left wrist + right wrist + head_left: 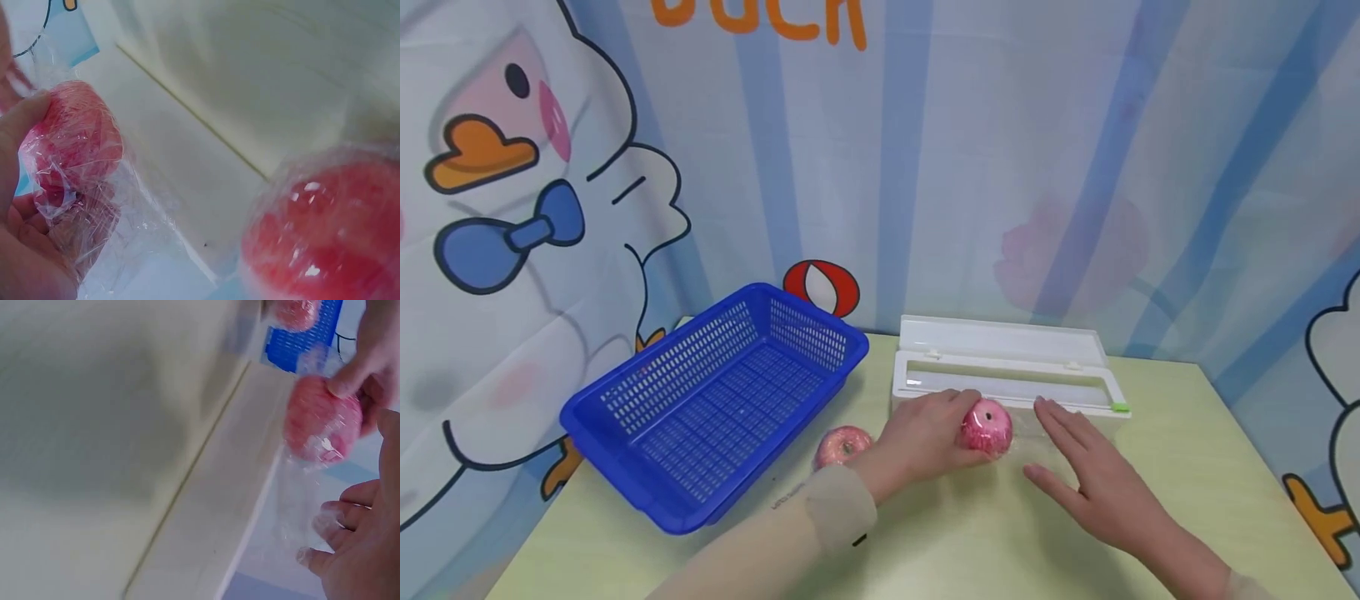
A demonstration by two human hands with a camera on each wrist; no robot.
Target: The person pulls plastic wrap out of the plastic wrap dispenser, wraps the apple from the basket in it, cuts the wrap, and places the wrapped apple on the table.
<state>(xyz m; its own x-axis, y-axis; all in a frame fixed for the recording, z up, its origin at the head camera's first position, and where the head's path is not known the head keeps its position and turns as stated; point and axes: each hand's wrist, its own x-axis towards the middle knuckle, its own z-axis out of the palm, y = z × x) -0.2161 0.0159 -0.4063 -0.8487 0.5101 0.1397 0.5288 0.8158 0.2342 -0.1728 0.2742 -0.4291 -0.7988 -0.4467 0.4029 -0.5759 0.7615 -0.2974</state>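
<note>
My left hand [928,433] grips a pinkish-red apple [987,427] in front of a white cling film dispenser [1007,375]. Clear film [297,506] covers the apple, and a loose sheet of it trails off toward the dispenser and my right hand in the wrist views. To the right of the apple, my right hand [1097,483] has its fingers extended and spread, fingertips close to the loose film. A second apple [842,446], glossy with film, sits on the table behind my left wrist; it looms large at the lower right of the left wrist view.
A blue perforated basket [722,417] with nothing in it stands at the left of the pale table [1180,467]. The dispenser's lid [1000,340] is raised at the back, and a green tab [1120,407] sits at its right end. A printed duck curtain [970,167] hangs behind.
</note>
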